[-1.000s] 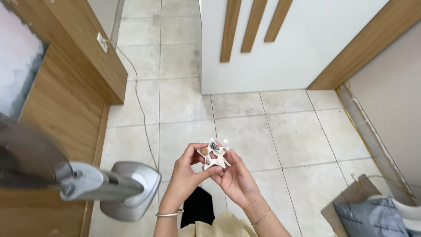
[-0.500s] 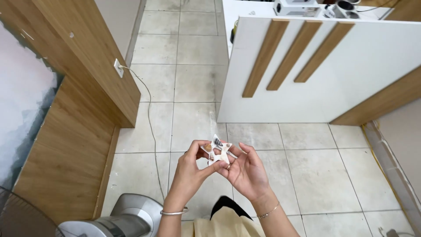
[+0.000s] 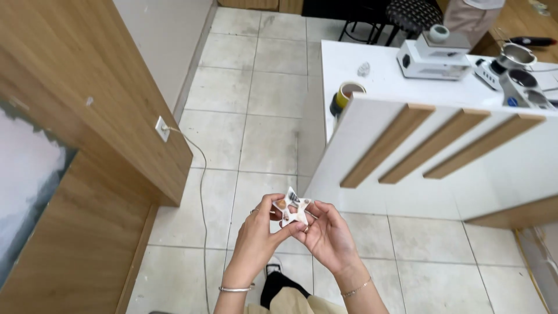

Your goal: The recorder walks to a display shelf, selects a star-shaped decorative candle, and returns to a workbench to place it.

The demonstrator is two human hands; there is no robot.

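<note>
both hands pinch one small white star-shaped piece with brown and dark patches (image 3: pixel 292 210), held in the air above the pale tiled floor (image 3: pixel 256 145), low in the middle of the view. left hand (image 3: pixel 260 232) has thumb and fingertips closed on the star's left points. right hand (image 3: pixel 326 234) has fingers curled under and against its right side, with a ring on one finger. material of the star: cannot tell, looks thin and stiff. thin silver bangle (image 3: pixel 235 288) on the left wrist, fine chain bracelet (image 3: pixel 356 288) on the right wrist.

just below the hands: beige trousers (image 3: pixel 290 302), a dark sock and a white shoe (image 3: pixel 272 267) on the tiles.

left of the hands: wood-panelled wall (image 3: pixel 93 99) running near to far, with a white wall socket (image 3: pixel 162 128) on it. thin white cable (image 3: pixel 201 186) hangs from the socket and trails down across the floor toward the near edge. grey-white panel at the far left edge, partly cut off.

right and further off: white counter front with three slanted wooden slats (image 3: pixel 442 151). on its white top (image 3: pixel 372 87): roll of yellow tape on a dark roll (image 3: pixel 347 96) at the near left corner, small crumpled clear bit (image 3: pixel 364 69) beyond it, white boxy appliance with a round knob on top (image 3: pixel 435 55), metal pots on a white base (image 3: pixel 517 70) at the right edge. dark stool with a patterned seat (image 3: pixel 410 14) on the far side of the counter, next to a person's torso, cropped.
</note>
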